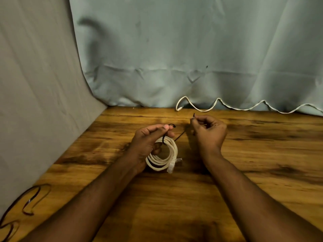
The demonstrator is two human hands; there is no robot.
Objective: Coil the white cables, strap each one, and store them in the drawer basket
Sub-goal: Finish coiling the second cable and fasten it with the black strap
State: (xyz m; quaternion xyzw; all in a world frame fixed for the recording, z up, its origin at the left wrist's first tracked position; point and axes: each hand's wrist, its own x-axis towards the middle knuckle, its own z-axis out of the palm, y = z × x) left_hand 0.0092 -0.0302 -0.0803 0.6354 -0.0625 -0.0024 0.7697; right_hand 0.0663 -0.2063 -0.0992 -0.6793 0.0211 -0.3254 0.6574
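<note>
A coiled white cable (165, 157) with a clear plug hangs just above the wooden table (174, 198), held by my left hand (148, 138). A thin black strap (180, 134) loops over the top of the coil. One end of the strap sits pinched under my left thumb. My right hand (208, 131) pinches the other end, up and to the right of the coil. A second white cable (244, 107) lies uncoiled in waves along the table's far edge. No drawer basket is in view.
Dark thin straps (29, 201) lie curled at the table's near left corner. A grey cloth (40, 93) hangs on the left and a pale green curtain (192, 49) hangs behind the table.
</note>
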